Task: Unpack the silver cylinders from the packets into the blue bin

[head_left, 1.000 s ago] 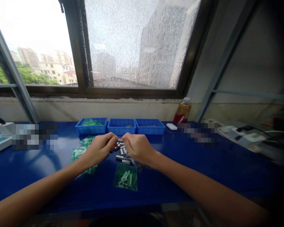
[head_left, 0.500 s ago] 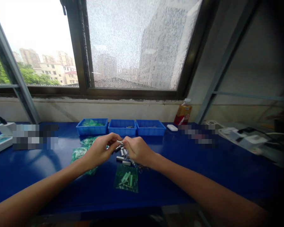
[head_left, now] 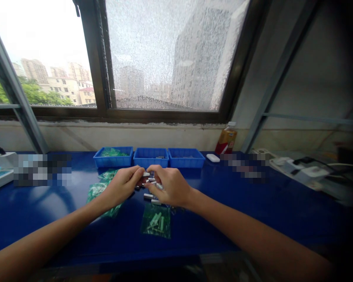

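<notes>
Fingers of your left hand [head_left: 124,185] pinch a small white oblong piece [head_left: 146,174]; your right hand's [head_left: 173,187] fingers stand parted over white-and-dark oblong blocks [head_left: 148,196] on the glossy blue tabletop [head_left: 217,203].

A small workshop or assembly station, rather than a home, is suggested by the blue worktop [head_left: 211,219], on which small pieces [head_left: 148,196] and green plastic bags [head_left: 156,221] are spread. Three blue plastic trays [head_left: 151,163] are lined up along the back. The worktop is flanked by metal posts [head_left: 31,131], and power outlets with adapters [head_left: 308,174] are seen at the right. Tall buildings [head_left: 35,70] and trees [head_left: 44,93] are framed by a window [head_left: 164,58] above a plain, worn wall [head_left: 153,136].
</notes>
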